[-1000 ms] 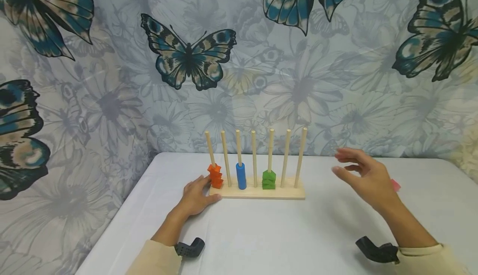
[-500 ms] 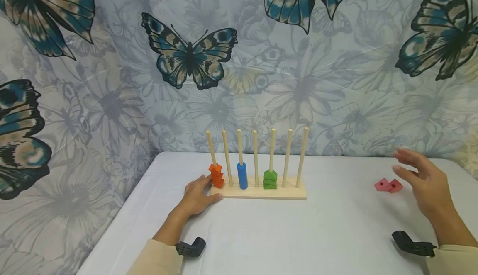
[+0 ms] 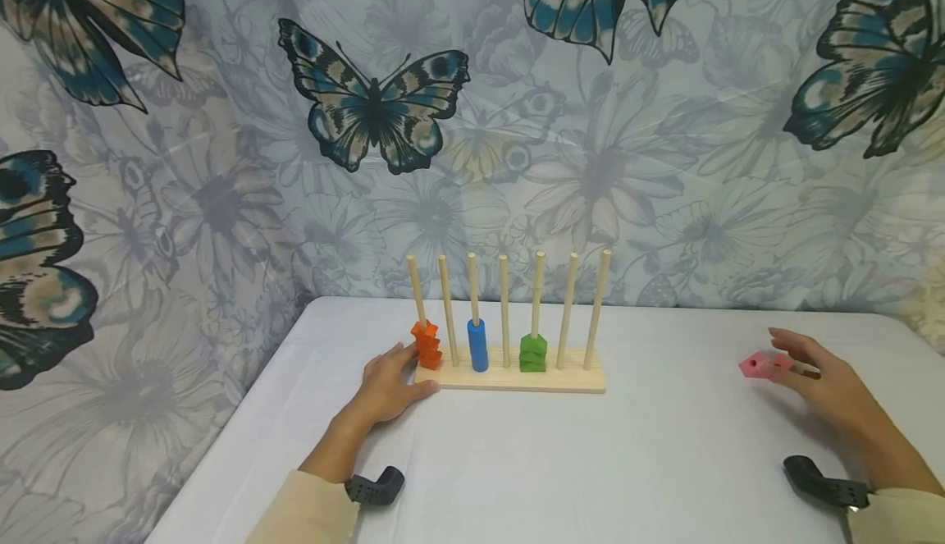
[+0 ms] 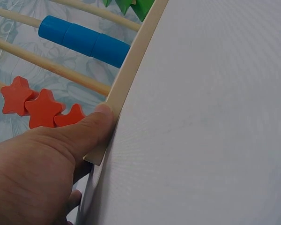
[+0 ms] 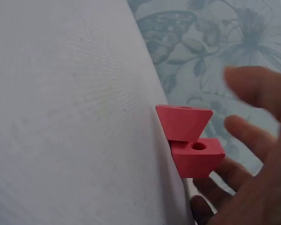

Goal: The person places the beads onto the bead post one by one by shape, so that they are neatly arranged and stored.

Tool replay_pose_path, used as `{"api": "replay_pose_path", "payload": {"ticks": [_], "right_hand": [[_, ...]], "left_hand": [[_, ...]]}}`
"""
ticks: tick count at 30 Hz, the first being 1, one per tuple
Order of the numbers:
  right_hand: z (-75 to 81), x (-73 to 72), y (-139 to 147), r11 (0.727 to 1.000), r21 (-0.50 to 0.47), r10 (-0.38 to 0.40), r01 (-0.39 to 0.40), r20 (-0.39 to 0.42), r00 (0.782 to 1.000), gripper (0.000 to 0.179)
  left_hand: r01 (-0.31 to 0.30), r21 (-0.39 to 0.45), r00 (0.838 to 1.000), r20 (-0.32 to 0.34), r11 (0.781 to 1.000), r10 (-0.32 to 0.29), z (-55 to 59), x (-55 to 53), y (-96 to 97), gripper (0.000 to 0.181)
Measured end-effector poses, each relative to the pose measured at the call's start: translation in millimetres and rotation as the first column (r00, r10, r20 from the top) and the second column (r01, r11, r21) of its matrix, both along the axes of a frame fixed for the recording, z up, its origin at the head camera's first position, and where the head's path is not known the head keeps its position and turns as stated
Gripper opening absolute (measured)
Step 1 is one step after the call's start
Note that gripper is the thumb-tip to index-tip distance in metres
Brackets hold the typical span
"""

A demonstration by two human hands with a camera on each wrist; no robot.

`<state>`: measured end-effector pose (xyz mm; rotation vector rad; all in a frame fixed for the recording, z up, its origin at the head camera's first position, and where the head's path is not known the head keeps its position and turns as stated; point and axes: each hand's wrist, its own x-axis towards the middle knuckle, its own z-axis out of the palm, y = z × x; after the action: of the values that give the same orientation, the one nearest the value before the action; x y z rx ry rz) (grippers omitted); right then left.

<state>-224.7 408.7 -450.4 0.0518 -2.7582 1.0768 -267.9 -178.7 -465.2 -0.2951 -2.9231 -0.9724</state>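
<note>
My left hand holds the left end of a wooden peg stand. Its thumb lies on the base's front edge; the other fingers are mostly hidden behind. Orange stars are stacked on the leftmost peg, blue cylinders on the third, and green angular pieces on the fifth. Far to the right, my right hand is spread at two pink blocks. In the right wrist view, one pink block overlaps the other pink block, which has a round hole; fingertips are close beside them.
A white cloth covers the table. Behind it hangs a butterfly-print fabric backdrop. The stand's bare pegs rise upright between and beside the filled ones. Each wrist carries a black device.
My right hand has moved right, uncovering the pink blocks, then come down beside them. My left hand has stayed on the stand.
</note>
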Motion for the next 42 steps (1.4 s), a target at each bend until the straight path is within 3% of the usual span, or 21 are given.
{"api": "replay_pose_path", "payload": {"ticks": [3,6,11,15,19,24,29,32,38,42], "right_hand": [[-2.4,-4.4,-1,0.994,0.1,0.05,-0.052,0.021,0.999,0.07],[-7.8,-6.4,-2,0.982,0.176,0.081,-0.073,-0.039,0.996,0.059],[-6.9,-2.4,-5,0.966,0.257,0.049,-0.018,-0.113,0.992,0.047],[0.1,0.2,-9,0.971,0.231,-0.044,0.069,-0.11,0.993,0.049],[8.9,1.6,-13,0.972,0.152,-0.155,0.178,-0.15,0.976,0.044],[23.4,5.5,-24,0.972,0.015,-0.227,0.233,-0.165,0.96,0.039],[43.8,9.5,-42,0.977,-0.129,-0.195,0.169,-0.228,0.954,0.031],[56.4,12.1,-53,0.978,-0.167,-0.168,0.126,-0.273,0.947,0.026],[77.0,20.6,-75,0.983,-0.138,-0.157,0.118,-0.32,0.934,0.043],[88.6,23.4,-91,0.994,-0.106,-0.071,0.027,-0.431,0.899,0.04]], "left_hand": [[-0.005,-0.006,1.0,-0.001,1.0,0.005,-0.6,-0.4,-0.8,0.075],[-0.005,-0.006,1.0,0.002,1.0,0.005,-0.9,-0.2,-0.8,0.076],[0.002,-0.007,1.0,-0.003,1.0,-0.002,-1.0,-0.3,0.8,0.075],[0.008,-0.006,1.0,-0.007,1.0,-0.008,-0.7,0.0,0.8,0.075],[0.004,-0.004,1.0,-0.005,1.0,-0.004,-0.3,0.3,0.3,0.075],[-0.001,-0.002,1.0,0.002,1.0,0.001,-0.1,-0.2,0.4,0.076],[-0.002,-0.01,1.0,0.006,1.0,0.002,-0.3,-0.2,-0.2,0.076],[-0.006,-0.004,1.0,0.002,1.0,0.006,0.3,0.3,-1.2,0.076],[0.005,-0.001,1.0,-0.003,1.0,-0.005,-0.8,-0.7,-0.6,0.077],[0.01,-0.002,1.0,0.003,1.0,-0.01,-0.3,-0.6,0.2,0.077]]}}
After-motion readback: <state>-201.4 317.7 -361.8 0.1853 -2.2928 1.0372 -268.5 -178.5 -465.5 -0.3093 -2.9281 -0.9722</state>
